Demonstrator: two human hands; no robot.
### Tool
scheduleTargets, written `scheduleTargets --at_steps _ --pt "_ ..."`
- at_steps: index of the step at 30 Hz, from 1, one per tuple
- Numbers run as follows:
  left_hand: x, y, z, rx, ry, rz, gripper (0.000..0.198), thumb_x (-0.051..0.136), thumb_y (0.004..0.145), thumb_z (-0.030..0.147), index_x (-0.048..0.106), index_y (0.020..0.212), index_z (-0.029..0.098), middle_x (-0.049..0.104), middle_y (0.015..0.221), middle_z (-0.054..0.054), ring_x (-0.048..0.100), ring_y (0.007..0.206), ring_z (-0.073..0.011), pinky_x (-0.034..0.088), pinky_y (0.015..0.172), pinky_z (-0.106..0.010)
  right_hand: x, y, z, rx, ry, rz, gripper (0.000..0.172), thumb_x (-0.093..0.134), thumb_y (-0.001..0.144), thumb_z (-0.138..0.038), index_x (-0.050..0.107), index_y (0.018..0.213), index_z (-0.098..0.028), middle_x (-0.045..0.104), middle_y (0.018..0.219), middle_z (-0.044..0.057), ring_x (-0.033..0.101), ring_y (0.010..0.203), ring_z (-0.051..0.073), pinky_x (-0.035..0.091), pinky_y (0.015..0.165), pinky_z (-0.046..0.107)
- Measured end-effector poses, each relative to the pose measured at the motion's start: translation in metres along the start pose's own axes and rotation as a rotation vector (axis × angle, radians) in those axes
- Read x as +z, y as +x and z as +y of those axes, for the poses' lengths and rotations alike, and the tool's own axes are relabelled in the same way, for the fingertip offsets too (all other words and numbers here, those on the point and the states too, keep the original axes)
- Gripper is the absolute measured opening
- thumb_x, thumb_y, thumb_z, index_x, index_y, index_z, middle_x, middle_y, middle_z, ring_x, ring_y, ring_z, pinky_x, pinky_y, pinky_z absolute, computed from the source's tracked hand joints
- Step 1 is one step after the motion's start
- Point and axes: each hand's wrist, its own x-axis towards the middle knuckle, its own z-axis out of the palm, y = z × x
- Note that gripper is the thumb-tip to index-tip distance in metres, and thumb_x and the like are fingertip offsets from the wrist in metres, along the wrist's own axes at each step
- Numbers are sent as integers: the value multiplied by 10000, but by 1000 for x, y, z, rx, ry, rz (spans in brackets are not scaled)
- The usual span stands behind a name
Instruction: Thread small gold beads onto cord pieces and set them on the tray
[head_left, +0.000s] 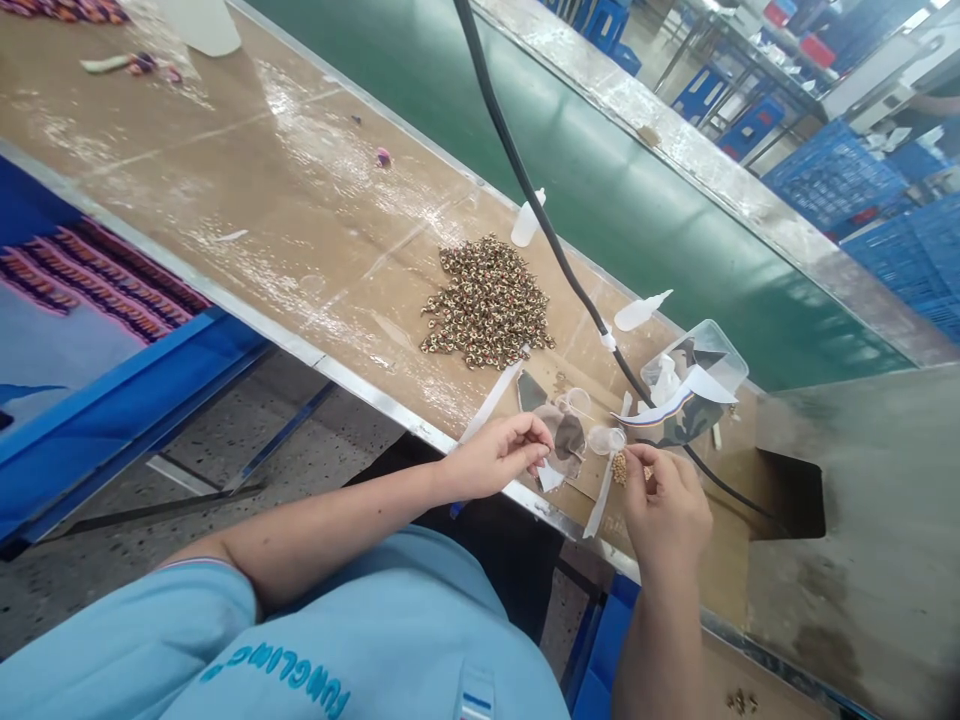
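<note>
My left hand [501, 456] is closed in a pinch beside a clear round lid-like piece [559, 440] with a dark patch; whatever the fingertips hold is too small to name. My right hand [667, 505] also pinches, its fingertips at the edge of a small clear cup [606, 440]; what it grips is hidden. Under those fingertips lies a cluster of small gold beads [619, 468]. Beyond my left hand, a heap of small gold-coloured pieces with reddish spots [487, 300] covers the brown board [300, 260]. A white strip [600, 500] lies between my hands.
Two white squeeze bottles [528, 220] [642, 311] lie near the far edge. A black cable [525, 170] hangs across the bench. A clear plastic box [720, 350] with scraps stands right, before a metal housing [862, 510]. A green conveyor belt [600, 150] runs behind.
</note>
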Motion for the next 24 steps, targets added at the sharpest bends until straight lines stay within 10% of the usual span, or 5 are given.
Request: scheduleTargets --at_steps 24 --pt "-1 -1 2 -33 -2 -11 136 572 807 263 527 851 141 542 741 13 569 673 -75 471 651 -218 -2 12 0 -254 -144 -12 218 470 929 -268 630 813 -175 651 763 27 533 676 129 325 718 277"
